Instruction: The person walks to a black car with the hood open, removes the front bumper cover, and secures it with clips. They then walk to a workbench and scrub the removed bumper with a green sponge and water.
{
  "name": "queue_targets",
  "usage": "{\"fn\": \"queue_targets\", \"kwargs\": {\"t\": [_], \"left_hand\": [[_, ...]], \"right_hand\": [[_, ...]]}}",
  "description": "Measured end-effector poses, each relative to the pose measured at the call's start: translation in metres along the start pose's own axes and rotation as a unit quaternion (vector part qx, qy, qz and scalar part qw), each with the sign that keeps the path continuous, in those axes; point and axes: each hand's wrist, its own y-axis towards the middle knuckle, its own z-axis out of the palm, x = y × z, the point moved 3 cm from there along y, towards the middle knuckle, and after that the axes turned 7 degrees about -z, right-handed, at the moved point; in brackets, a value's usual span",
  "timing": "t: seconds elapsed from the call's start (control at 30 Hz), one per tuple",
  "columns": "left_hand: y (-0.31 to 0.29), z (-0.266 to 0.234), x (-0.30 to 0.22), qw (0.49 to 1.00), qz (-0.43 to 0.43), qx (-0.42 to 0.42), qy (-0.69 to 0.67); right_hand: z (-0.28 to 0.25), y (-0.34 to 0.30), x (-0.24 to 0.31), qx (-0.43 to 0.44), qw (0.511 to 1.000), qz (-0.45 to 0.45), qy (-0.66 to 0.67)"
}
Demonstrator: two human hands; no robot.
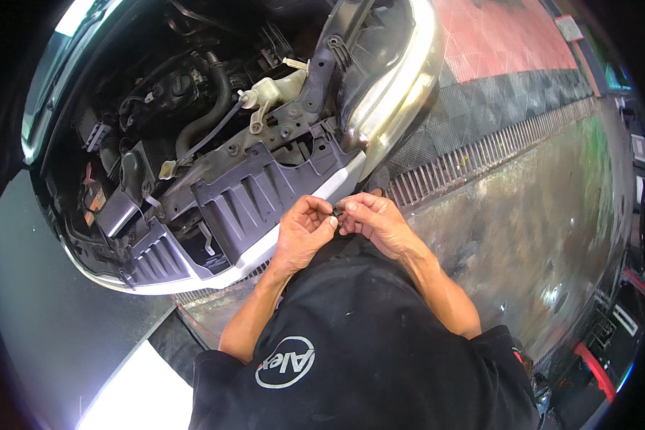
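Close in front of my chest, both hands meet over a small black piece (335,213), too small to make out its kind. My left hand (303,233) is closed, pinching it between thumb and fingers. From the other side my right hand (377,222) is closed too, its thumb and fingertips on the same piece. Just beyond them runs the silver front bumper edge (340,179) of a car. Behind that edge lies a dark grey plastic radiator cover (261,190) with ribbed recesses. My fingers hide part of the small piece.
The open engine bay (168,93) has hoses and a whitish fluid reservoir (279,89). A headlight (394,79) sits at the car's corner. A slatted floor drain (480,158) crosses the floor to the right, beside red and grey tiles (494,43). Red bars (595,369) stand at lower right.
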Motion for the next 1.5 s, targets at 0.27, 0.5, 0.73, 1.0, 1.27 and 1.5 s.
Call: {"fn": "queue_targets", "kwargs": {"t": [0.27,0.5,0.73,1.0,1.27,1.5], "left_hand": [[0.018,-0.025,-0.010,0.999,0.043,-0.021,-0.014],[0.062,-0.040,-0.029,0.981,0.147,-0.106,0.071],[0.071,-0.025,-0.027,0.959,0.208,-0.097,0.163],[0.072,-0.019,-0.024,0.958,0.204,-0.117,0.166],[0.076,-0.017,-0.026,0.963,0.172,-0.094,0.183],[0.083,-0.015,-0.034,0.967,0.166,-0.106,0.164]], "right_hand": [[-0.055,0.024,-0.080,-0.137,0.974,0.113,-0.144],[-0.032,0.057,-0.101,-0.149,0.985,0.003,-0.085],[-0.035,0.080,-0.078,-0.210,0.977,-0.014,-0.031],[-0.018,0.077,-0.052,-0.251,0.967,-0.028,-0.030],[-0.026,0.084,-0.048,-0.215,0.976,-0.006,-0.026],[-0.018,0.085,-0.037,-0.267,0.963,0.004,-0.027]]}}
